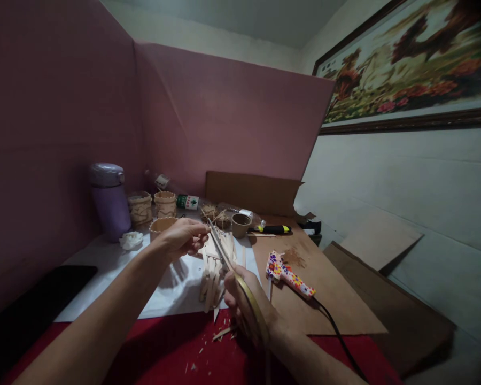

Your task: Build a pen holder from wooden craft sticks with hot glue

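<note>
My right hand (248, 302) is wrapped round the gold handle of a pair of scissors (222, 252), whose blades point away and up to the left. The blade tips reach the fingertips of my left hand (186, 237). Those fingers are pinched together; whatever is between them is too small to make out. Below the blades lies a loose pile of flat wooden craft sticks (211, 278) on a white sheet (160, 299). Cut scraps of wood (223, 334) are scattered on the red cloth (144, 353) near my right hand.
A flowered glue gun (291, 275) with a black cord rests on cardboard (324, 299) at right. Behind stand a small brown pot (240, 225), a black-yellow cutter (278, 229), plastic bottles (190, 202) and stick-covered cups (165, 204). A purple flask (111, 206) and white flower (131, 240) are left.
</note>
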`<state>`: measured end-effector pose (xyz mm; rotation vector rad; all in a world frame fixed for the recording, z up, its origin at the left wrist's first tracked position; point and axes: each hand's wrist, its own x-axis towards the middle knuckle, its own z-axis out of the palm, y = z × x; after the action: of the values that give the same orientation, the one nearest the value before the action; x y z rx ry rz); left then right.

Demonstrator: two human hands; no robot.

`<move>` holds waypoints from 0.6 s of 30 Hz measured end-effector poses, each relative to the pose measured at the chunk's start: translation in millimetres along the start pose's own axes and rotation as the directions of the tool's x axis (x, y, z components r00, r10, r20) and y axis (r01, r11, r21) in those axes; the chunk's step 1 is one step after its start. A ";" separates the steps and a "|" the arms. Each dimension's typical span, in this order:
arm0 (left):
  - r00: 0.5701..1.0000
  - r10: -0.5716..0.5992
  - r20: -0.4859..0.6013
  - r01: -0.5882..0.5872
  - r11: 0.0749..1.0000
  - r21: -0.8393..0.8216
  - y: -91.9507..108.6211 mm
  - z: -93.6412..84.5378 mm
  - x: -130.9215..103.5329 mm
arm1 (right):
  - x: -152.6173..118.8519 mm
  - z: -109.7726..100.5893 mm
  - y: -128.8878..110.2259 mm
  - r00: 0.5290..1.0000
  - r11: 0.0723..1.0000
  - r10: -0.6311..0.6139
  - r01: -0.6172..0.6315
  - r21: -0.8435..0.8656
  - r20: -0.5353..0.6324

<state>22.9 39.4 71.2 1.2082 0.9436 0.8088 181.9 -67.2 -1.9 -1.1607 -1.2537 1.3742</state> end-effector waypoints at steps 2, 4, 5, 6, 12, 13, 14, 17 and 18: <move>1.000 -0.002 0.003 0.002 1.000 -0.004 -0.3 1.0 -0.5 | -2.1 0.9 -0.9 1.000 1.000 -0.009 0.009 0.025 0.004; 1.000 -0.004 -0.004 0.004 1.000 -0.007 -0.6 1.6 -0.7 | -4.3 2.4 -2.6 1.000 0.999 -0.016 0.016 0.030 -0.010; 1.000 -0.004 -0.005 0.004 1.000 -0.007 -0.8 1.9 -0.6 | -5.3 3.2 -3.5 1.000 1.000 -0.008 0.008 0.026 -0.025; 1.000 -0.003 -0.007 0.003 1.000 -0.008 -0.8 2.1 -0.4 | -6.3 4.0 -4.5 0.999 1.000 0.007 -0.006 0.020 -0.041; 1.000 -0.003 0.016 0.002 1.000 0.015 -0.6 2.3 -0.3 | -11.4 7.0 -10.9 0.997 0.999 0.032 -0.032 -0.004 -0.073; 1.000 -0.001 0.019 0.000 1.000 0.017 -0.6 2.1 -0.4 | -11.9 7.0 -11.9 0.997 1.000 0.023 -0.024 -0.005 -0.071; 1.000 0.000 0.018 0.000 1.000 0.018 -0.8 1.8 -0.4 | -12.2 6.9 -12.9 0.998 1.000 0.016 -0.017 -0.008 -0.068; 1.000 -0.001 0.020 0.001 1.000 0.022 -1.6 0.7 -0.2 | -12.2 6.7 -14.4 0.999 1.000 -0.001 0.000 -0.021 -0.044; 1.000 -0.003 0.022 0.002 1.000 0.022 -1.9 0.4 -0.1 | -12.1 6.9 -14.4 0.999 1.000 -0.005 0.004 -0.023 -0.037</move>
<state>23.3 38.8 69.3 1.2327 0.9378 0.7830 177.2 -79.1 13.5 -1.1927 -1.2478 1.3324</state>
